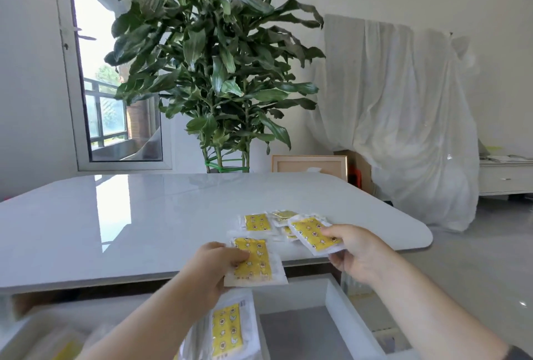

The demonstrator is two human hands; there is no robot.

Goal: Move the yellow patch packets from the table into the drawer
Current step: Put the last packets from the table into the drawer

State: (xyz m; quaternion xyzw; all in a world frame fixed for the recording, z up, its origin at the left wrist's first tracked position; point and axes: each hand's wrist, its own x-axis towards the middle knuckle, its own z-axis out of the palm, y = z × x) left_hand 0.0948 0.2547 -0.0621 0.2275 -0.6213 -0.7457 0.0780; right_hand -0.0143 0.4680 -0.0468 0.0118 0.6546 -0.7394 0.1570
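Observation:
My left hand (215, 263) pinches a yellow patch packet (255, 263) that juts over the table's front edge, above the open white drawer (346, 322). My right hand (353, 250) pinches a second yellow packet (315, 234), held tilted just above the table near its front right. Other yellow packets lie on the white table (144, 230): one flat packet (256, 222) and another packet (284, 215) behind it, with one more partly hidden under the packet held in my right hand. Inside the drawer lies a packet (227, 331), with a blurred one at the lower left.
A large potted plant (213, 71) stands behind the table. Beside it a framed picture (310, 163) leans on the floor. Furniture under a white sheet (403, 117) fills the right, with a low white cabinet (504, 178) beyond. A glass door (115, 86) is at the left.

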